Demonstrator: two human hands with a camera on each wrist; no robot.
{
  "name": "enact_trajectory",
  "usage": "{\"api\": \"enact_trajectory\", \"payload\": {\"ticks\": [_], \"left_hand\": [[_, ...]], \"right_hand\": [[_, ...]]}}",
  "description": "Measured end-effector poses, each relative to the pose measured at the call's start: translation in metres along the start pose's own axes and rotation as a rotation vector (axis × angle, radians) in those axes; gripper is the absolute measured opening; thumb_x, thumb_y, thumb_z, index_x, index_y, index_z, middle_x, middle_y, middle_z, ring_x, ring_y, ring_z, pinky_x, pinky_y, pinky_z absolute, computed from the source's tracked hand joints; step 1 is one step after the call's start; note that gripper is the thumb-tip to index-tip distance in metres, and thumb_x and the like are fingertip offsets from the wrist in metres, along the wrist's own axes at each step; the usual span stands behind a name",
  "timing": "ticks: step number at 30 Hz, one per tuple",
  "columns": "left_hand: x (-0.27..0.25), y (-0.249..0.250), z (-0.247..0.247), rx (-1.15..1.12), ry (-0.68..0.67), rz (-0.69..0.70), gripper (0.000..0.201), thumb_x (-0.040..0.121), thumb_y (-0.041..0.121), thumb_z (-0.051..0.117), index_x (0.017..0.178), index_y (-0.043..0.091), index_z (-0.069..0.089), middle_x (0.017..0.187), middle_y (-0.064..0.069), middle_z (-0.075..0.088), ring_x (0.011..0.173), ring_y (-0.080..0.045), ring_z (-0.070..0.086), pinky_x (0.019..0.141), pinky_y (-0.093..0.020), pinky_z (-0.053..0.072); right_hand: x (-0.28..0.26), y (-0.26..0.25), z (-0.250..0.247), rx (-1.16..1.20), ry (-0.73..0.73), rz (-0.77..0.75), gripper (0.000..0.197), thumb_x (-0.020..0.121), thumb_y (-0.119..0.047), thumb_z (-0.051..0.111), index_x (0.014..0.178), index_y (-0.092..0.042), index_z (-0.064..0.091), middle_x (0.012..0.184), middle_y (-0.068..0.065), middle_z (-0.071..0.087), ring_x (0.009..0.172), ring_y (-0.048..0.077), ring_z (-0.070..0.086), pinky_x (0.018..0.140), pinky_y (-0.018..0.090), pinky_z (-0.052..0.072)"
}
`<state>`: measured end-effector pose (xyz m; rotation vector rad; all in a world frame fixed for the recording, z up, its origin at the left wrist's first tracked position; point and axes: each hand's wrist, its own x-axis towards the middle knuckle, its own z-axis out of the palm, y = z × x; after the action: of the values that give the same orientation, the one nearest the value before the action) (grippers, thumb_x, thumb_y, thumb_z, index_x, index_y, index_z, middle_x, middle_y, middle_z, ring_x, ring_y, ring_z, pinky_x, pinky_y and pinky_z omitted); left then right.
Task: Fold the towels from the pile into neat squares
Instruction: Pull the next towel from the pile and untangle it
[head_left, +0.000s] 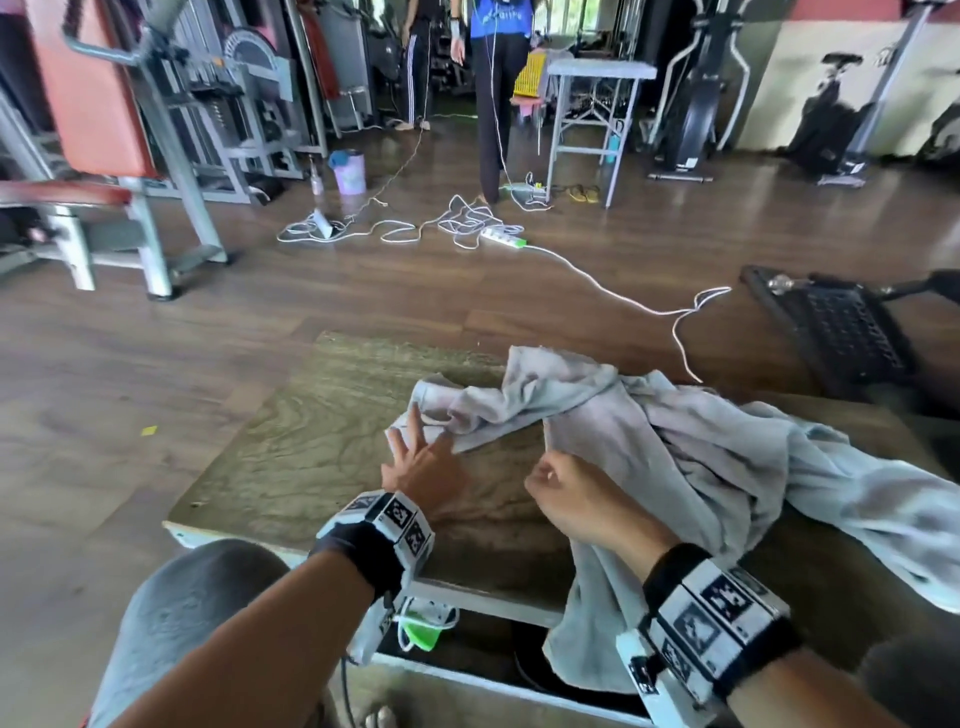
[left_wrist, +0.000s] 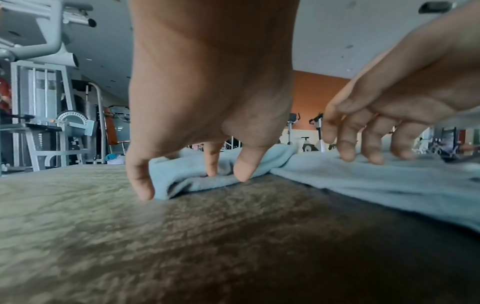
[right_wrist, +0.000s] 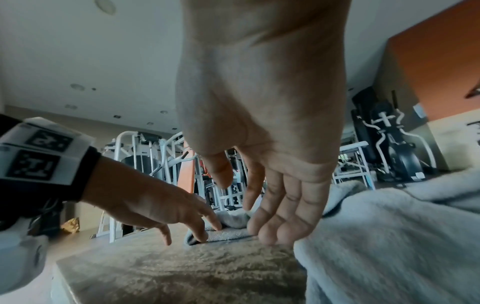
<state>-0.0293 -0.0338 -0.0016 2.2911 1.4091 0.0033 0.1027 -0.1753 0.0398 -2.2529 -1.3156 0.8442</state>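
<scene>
A crumpled light grey towel (head_left: 675, 447) sprawls over the right half of a low wood-grain table (head_left: 311, 441), and one part hangs over the near edge. My left hand (head_left: 415, 462) has its fingers spread, with the tips pressing on the towel's bunched left corner (left_wrist: 187, 176). My right hand (head_left: 571, 499) hovers at the towel's near edge. In the right wrist view its fingers (right_wrist: 275, 222) hang relaxed, with the tips at the towel (right_wrist: 389, 236) and nothing pinched. The left wrist view shows my right hand (left_wrist: 389, 115) just above the cloth.
White cables and power strips (head_left: 504, 236) lie on the wooden floor beyond the table. Gym machines (head_left: 130, 156) stand at the left and a black machine base (head_left: 841, 332) at the right. Two people (head_left: 498, 78) stand at the back near a grey folding table (head_left: 597, 73).
</scene>
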Motion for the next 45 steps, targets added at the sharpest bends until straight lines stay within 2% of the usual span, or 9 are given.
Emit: {"api": "enact_trajectory", "payload": {"ticks": [4,7,10,15,24,29,37,40,45], "left_hand": [[0.009,-0.003,0.004,0.067,0.026,-0.011,0.054,0.089,0.028,0.051,0.142,0.026,0.037,0.159,-0.005,0.013,0.141,-0.037,0.014,0.107,-0.053,0.033],[0.002,0.018,-0.003,-0.022,0.19,0.135,0.031,0.086,0.025,0.049,0.114,0.023,0.062,0.124,-0.005,0.058,0.118,-0.031,0.047,0.095,-0.046,0.044],[-0.015,0.048,-0.016,-0.155,0.369,0.421,0.018,0.082,0.017,0.053,0.082,0.019,0.071,0.088,-0.001,0.072,0.084,-0.023,0.065,0.075,-0.037,0.054],[-0.041,0.069,-0.03,-0.375,0.263,0.596,0.015,0.084,0.006,0.062,0.089,0.02,0.063,0.079,0.016,0.063,0.071,0.007,0.057,0.063,-0.005,0.039],[-0.042,0.066,-0.042,-0.355,0.145,0.519,0.028,0.084,0.017,0.071,0.106,0.025,0.056,0.086,0.016,0.059,0.077,0.0,0.058,0.063,-0.009,0.041],[-0.026,0.06,-0.045,-0.377,0.111,0.335,0.009,0.087,0.028,0.07,0.093,0.02,0.07,0.09,0.009,0.07,0.083,-0.005,0.064,0.067,-0.011,0.044],[-0.039,0.074,-0.045,-0.463,0.172,0.639,0.002,0.093,0.017,0.061,0.091,0.017,0.063,0.07,0.005,0.061,0.062,-0.01,0.053,0.06,-0.022,0.043],[-0.043,0.075,-0.045,-0.483,0.11,0.703,0.005,0.095,0.016,0.06,0.094,0.013,0.063,0.065,-0.006,0.06,0.055,-0.021,0.049,0.052,-0.033,0.038],[-0.035,0.064,-0.043,-0.327,0.076,0.556,0.01,0.092,0.027,0.065,0.095,0.019,0.068,0.087,0.006,0.067,0.076,-0.01,0.063,0.067,-0.022,0.05]], "right_hand": [[0.005,0.001,0.003,-0.174,0.074,-0.146,0.019,0.098,-0.046,0.044,0.094,-0.028,0.05,0.084,-0.007,0.061,0.079,0.015,0.061,0.071,0.037,0.053],[0.005,0.002,-0.002,-0.173,0.136,-0.207,0.018,0.098,-0.047,0.043,0.092,-0.03,0.047,0.077,-0.008,0.056,0.073,0.014,0.058,0.068,0.037,0.051],[0.003,0.009,-0.009,-0.087,0.205,-0.224,0.013,0.097,-0.041,0.046,0.102,-0.03,0.043,0.083,-0.01,0.053,0.078,0.017,0.059,0.073,0.046,0.054],[0.006,0.019,-0.017,0.034,0.397,-0.422,0.048,0.089,-0.029,0.053,0.135,-0.038,0.04,0.126,-0.001,0.056,0.114,0.021,0.057,0.085,0.045,0.055],[-0.001,0.019,-0.027,-0.106,0.511,-0.439,0.008,0.089,-0.041,0.054,0.088,-0.034,0.051,0.099,-0.009,0.057,0.095,0.013,0.053,0.077,0.039,0.051],[0.001,0.024,-0.033,-0.001,0.567,-0.374,0.008,0.093,-0.027,0.063,0.093,-0.026,0.055,0.098,-0.008,0.061,0.091,0.017,0.059,0.074,0.043,0.053],[0.001,0.03,-0.031,0.069,0.541,-0.492,0.047,0.087,-0.01,0.067,0.127,-0.033,0.058,0.119,-0.01,0.056,0.112,0.017,0.051,0.096,0.031,0.041],[0.004,0.036,-0.037,-0.055,0.578,-0.456,0.019,0.089,-0.02,0.062,0.106,-0.026,0.067,0.108,-0.006,0.063,0.104,0.023,0.057,0.087,0.035,0.047],[-0.01,0.035,-0.063,0.105,0.732,-0.321,0.012,0.097,-0.021,0.057,0.089,-0.015,0.063,0.081,-0.003,0.065,0.067,0.009,0.056,0.057,0.024,0.036]]}}
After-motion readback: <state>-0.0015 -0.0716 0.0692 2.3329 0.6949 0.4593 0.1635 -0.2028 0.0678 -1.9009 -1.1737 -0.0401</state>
